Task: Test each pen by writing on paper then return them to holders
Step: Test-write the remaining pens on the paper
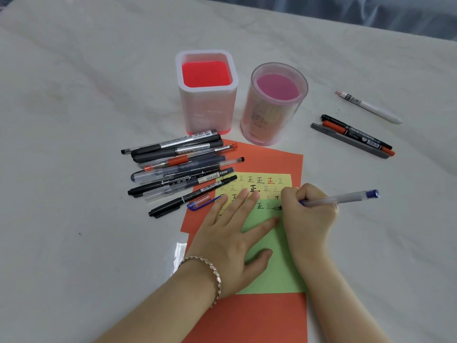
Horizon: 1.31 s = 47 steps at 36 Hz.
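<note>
My right hand [309,214] grips a clear pen with a blue end [346,198], its tip down on the green paper [274,268] beside written characters. My left hand [230,233] lies flat with spread fingers, pressing the green paper and the yellow paper [262,181] above it. Both sheets lie on orange paper [259,318]. A blue pen cap [197,203] lies by my left fingertips. Several pens [178,167] lie in a pile to the left. A square red-lined holder [206,92] and a round pink holder [274,102] stand behind, both without pens.
Three markers [356,137], black, orange and grey, lie together at the right, and a white pen [368,106] lies beyond them. Everything rests on a white cloth [86,82]. A clear plastic sleeve [179,253] sticks out under the orange paper's left edge.
</note>
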Motion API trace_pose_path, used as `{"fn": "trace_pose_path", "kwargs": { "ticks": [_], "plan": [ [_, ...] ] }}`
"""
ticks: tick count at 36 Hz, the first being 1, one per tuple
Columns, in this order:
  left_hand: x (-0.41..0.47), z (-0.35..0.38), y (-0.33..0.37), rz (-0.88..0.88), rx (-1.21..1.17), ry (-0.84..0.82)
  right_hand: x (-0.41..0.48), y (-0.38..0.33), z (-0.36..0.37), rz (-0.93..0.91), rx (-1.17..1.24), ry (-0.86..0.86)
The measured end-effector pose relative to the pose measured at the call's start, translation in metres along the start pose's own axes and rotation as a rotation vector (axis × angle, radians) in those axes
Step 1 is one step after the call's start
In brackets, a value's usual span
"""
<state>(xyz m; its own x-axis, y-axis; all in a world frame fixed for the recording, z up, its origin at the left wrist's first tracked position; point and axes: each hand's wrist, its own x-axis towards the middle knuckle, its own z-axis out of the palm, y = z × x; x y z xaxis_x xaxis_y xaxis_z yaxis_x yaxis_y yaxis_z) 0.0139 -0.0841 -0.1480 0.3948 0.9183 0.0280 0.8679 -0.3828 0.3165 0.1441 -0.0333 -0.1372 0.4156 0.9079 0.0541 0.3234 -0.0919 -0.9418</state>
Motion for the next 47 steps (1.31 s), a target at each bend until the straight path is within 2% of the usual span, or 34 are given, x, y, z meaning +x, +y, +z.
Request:
{"fn": "trace_pose_path", "kwargs": {
  "ticks": [8, 13, 16, 19, 23, 26, 32, 36, 40, 42, 47],
  "plan": [
    [0.000, -0.001, 0.000, 0.008, -0.004, -0.007, 0.002, -0.005, -0.005, 0.045, 0.096, 0.060],
    [-0.001, -0.002, -0.002, 0.039, -0.013, -0.002, 0.000, -0.013, -0.017, 0.130, 0.151, 0.020],
    [-0.003, -0.004, -0.003, 0.056, -0.067, 0.093, -0.003, -0.016, -0.030, 0.141, 0.117, -0.019],
    [-0.005, -0.008, -0.004, 0.029, -0.136, 0.260, -0.005, -0.016, -0.043, 0.164, 0.063, -0.045],
    [-0.007, -0.023, -0.017, -0.116, -0.085, 0.409, -0.005, -0.017, -0.056, 0.199, 0.058, -0.075],
    [-0.008, -0.035, -0.029, -0.232, -0.003, 0.384, -0.006, -0.016, -0.062, 0.208, 0.097, -0.097],
    [-0.010, -0.038, -0.044, -0.270, 0.052, 0.272, -0.008, -0.020, -0.068, 0.187, 0.174, -0.180],
    [-0.007, -0.047, -0.034, -0.435, -0.169, 0.213, -0.012, -0.027, -0.071, 0.213, 0.284, -0.262],
    [-0.007, -0.060, -0.012, -0.467, -0.604, 0.295, -0.017, -0.045, -0.073, 0.209, 0.359, -0.297],
    [-0.007, -0.068, 0.001, -0.460, -0.749, 0.297, -0.021, -0.056, -0.073, 0.212, 0.376, -0.297],
    [-0.008, -0.084, 0.024, -0.333, -0.808, 0.284, -0.026, -0.073, -0.072, 0.201, 0.389, -0.266]
  ]
}}
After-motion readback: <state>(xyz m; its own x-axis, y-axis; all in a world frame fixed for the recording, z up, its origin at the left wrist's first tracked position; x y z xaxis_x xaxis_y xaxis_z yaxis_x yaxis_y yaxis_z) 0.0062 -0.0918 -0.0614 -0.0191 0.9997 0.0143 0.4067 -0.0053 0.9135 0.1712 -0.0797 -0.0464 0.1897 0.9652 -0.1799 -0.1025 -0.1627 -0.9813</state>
